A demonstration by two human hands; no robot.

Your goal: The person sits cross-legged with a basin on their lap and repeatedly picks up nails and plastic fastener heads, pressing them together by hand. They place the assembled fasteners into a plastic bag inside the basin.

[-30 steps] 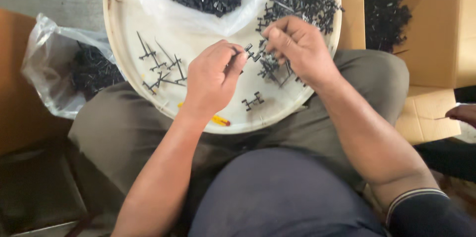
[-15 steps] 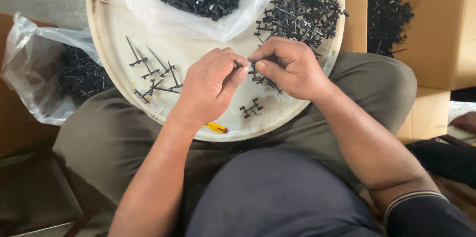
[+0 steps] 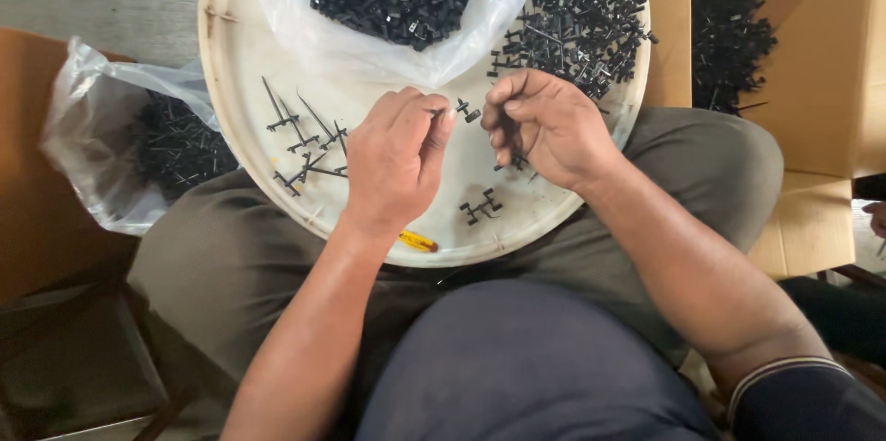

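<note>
Mid-tray (image 3: 231, 81), left hand (image 3: 395, 162) pinches a black part (image 3: 468, 111); right hand (image 3: 544, 127) curled, contents unclear; likely assembly, next needing careful alignment

Bare tray (image 3: 554, 210) lies open below the hands, hemmed by the bag (image 3: 397, 44), loose pins (image 3: 300, 141) and parts pile (image 3: 572, 17).

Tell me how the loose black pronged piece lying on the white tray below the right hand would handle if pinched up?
The black pronged piece looks thin and small, so probably very light. Its branching prongs should stop it rolling, though it may slide on the smooth white tray.
</note>
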